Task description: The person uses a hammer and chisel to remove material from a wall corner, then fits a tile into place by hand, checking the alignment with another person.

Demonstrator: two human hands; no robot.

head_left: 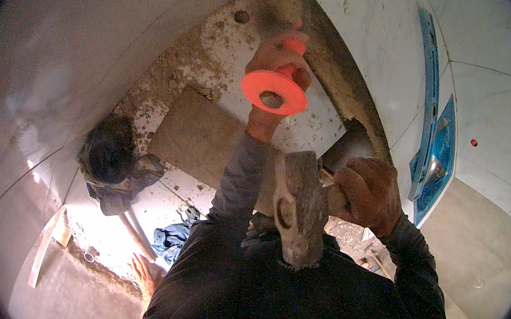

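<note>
My left hand [272,59] is wrapped round the grip of a chisel with a round orange hand guard [252,88]. Its lower end points at the rubble-strewn floor near the base of the wall; the tip is blurred and dark. Closer to me, my right hand [370,194] is closed round the handle of a hammer, whose heavy, dusty metal head [307,213] hangs in front of my chest. The hammer head is well apart from the chisel. Beneath my left forearm lies a flat brown tile [192,130].
Loose rubble [157,79] covers part of the floor between tiled walls. A dark bag-like bundle [108,155] and blue cloth [171,239] lie to the left. Another person's hand [143,274] rests at lower left. A blue-filmed metal strip [428,110] runs along the right wall.
</note>
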